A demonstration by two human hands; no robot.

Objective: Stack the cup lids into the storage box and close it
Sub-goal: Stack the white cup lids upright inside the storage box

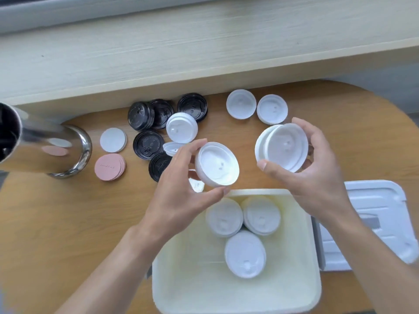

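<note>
Left hand (181, 189) curled round a single white lid (217, 164), thumb under the near rim and fingers over the far rim; right hand (317, 168) likewise curled, gripping a nested pair of white lids (283, 148) by the edge, both held tilted above the far end of the storage box (176, 275). Thin moulded plastic by the look: probably very light, springy rather than stiff, smooth and a little slippery, prone to buckling if squeezed across the dome. Best taken at the rim, thumb opposite fingers, as here, with only light pressure; nesting likely needs the rims squared up before pressing. Three white lid stacks (244, 252) already lying in the box, two side by side at the far end and one nearer, leaving the near half bare. More white lids (241, 107) loose on the bench (68, 223), with black lids (148, 145) grouped to the left and further white ones among them. Box cover (385, 200) lying flat just right of the box. Round pink discs (108, 166) and a white disc (113, 140) near a shiny steel cylinder (56, 150) at far left. Smooth wood-grain bench, pale wooden ledge (181, 53) beyond.
</note>
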